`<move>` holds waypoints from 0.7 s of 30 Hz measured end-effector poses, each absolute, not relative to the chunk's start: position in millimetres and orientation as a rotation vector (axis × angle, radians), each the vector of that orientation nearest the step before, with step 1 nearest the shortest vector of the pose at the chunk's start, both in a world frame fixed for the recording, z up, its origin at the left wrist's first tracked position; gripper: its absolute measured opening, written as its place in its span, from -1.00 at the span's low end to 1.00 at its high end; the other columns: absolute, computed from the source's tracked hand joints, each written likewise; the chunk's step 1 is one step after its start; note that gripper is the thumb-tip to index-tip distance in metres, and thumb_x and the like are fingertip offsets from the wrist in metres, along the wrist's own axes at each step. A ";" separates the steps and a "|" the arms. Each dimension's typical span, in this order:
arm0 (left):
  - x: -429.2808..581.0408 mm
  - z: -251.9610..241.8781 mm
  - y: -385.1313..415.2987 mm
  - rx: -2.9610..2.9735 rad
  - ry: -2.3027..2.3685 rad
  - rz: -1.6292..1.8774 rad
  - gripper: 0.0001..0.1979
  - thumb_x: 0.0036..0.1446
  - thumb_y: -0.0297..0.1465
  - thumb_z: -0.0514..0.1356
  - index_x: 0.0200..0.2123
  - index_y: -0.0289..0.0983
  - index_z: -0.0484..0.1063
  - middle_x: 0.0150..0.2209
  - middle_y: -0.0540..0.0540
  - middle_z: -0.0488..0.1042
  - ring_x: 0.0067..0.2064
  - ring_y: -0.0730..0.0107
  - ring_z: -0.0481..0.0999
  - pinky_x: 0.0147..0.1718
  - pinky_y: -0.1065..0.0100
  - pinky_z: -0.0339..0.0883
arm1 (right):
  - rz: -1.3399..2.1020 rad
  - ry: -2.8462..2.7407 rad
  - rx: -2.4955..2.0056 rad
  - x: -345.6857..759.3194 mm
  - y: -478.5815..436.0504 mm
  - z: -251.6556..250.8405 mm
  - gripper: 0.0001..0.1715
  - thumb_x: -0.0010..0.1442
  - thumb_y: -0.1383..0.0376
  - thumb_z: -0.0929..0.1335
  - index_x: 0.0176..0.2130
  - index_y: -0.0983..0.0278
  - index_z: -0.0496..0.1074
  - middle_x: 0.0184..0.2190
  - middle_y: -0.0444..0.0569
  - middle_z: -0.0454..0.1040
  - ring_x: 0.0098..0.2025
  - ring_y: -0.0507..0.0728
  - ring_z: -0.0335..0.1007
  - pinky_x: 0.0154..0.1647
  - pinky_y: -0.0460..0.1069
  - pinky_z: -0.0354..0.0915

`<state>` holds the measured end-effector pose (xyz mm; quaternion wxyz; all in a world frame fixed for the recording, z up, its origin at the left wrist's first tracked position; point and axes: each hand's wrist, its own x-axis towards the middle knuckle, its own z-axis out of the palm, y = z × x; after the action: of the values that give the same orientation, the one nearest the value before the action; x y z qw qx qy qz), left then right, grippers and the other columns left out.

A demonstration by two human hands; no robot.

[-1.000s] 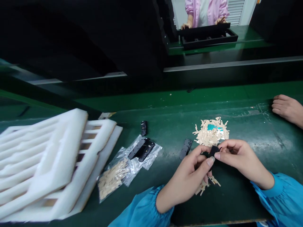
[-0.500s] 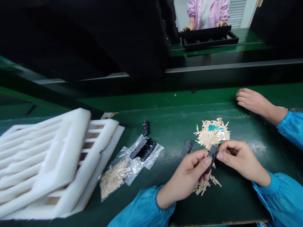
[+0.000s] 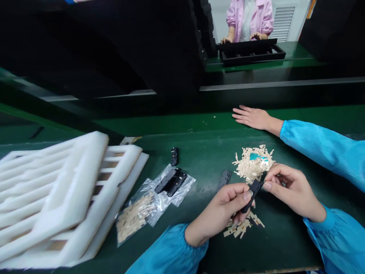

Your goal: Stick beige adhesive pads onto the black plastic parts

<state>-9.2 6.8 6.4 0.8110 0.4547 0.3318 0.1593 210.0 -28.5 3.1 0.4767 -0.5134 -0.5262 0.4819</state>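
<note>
Black plastic strip (image 3: 256,187) held on a diagonal by the person's left hand (image 3: 218,213), thumb and fingers closed around its middle, lower end projecting below the hand. Right hand (image 3: 291,191): fingers curled, thumb and forefinger brought close together, tips at the strip's upper end; whether they grip it or only touch it cannot be told. Main change: a co-worker's hand (image 3: 252,118), with its blue sleeve (image 3: 322,148), now lies flat, palm down, on the far side of the green conveyor belt (image 3: 285,243), well in from the right, where a second earlier only the fingers showed at the frame edge. It stays apart from the person's hands. Strip now tilts more steeply and shows more of its length than in the earlier frames, where the fingers covered most of it. Beside the hands: heap of beige slivers (image 3: 252,164) with a teal scrap (image 3: 254,156), a smaller heap of slivers (image 3: 239,228) below the left hand, and a second black strip (image 3: 225,179) lying on the belt. Further left: clear plastic bags (image 3: 171,186) holding black strips and beige slivers, and a white foam tray (image 3: 57,194).
</note>
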 end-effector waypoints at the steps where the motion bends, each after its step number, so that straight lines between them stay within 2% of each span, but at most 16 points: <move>1: -9.1 6.8 6.8 0.977 0.709 0.337 -0.56 0.25 -0.05 0.24 -0.40 -0.31 0.32 -0.55 0.04 0.31 -0.59 0.63 0.22 -0.62 0.56 0.04 | 1.192 -1.268 -1.240 209.3 -28.5 3.6 -0.79 0.22 0.16 0.53 -0.34 0.23 0.55 -0.47 -0.11 0.37 -0.49 0.07 0.20 -0.50 -0.05 0.13; 14: -12.6 6.7 11.7 1.035 0.724 0.237 -0.49 0.21 0.05 0.24 -0.40 -0.31 0.35 -0.59 0.06 0.25 -0.60 0.61 0.18 -0.63 0.56 -0.02 | 1.286 -1.250 -1.173 209.6 -29.0 0.6 -0.72 0.27 0.16 0.52 -0.35 0.28 0.51 -0.47 -0.13 0.35 -0.46 0.03 0.16 -0.48 -0.08 0.10; 17: -15.8 7.9 13.2 1.019 0.709 0.159 -0.45 0.14 0.09 0.28 -0.43 -0.31 0.35 -0.54 0.05 0.27 -0.58 0.61 0.19 -0.62 0.55 0.05 | 1.438 -1.197 -1.101 209.6 -22.5 -2.2 -0.64 0.16 0.13 0.59 -0.34 0.30 0.47 -0.49 -0.19 0.32 -0.48 -0.01 0.12 -0.49 -0.11 0.07; 19: -24.3 3.8 7.8 1.026 0.717 0.076 -0.45 0.12 0.12 0.29 -0.43 -0.31 0.39 -0.54 0.04 0.29 -0.56 0.57 0.22 -0.59 0.53 0.13 | 1.562 -1.174 -1.024 206.9 -17.3 -3.7 -0.50 0.02 0.07 0.64 -0.32 0.31 0.43 -0.50 -0.23 0.29 -0.50 -0.03 0.11 -0.49 -0.13 0.07; 21: -37.3 -8.4 1.6 1.055 0.860 0.083 -0.47 0.04 0.14 0.33 -0.31 -0.24 0.51 -0.49 0.00 0.40 -0.50 0.47 0.32 -0.49 0.47 0.30 | 1.712 -1.189 -0.988 205.3 -11.1 -5.8 -0.44 -0.02 -0.02 0.63 -0.34 0.33 0.44 -0.51 -0.20 0.35 -0.50 -0.02 0.16 -0.48 -0.12 0.11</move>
<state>-37.3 1.6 -8.4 0.7764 0.4875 0.3976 0.0385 205.3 -11.1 -5.8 0.4056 -0.3916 -0.4711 0.6784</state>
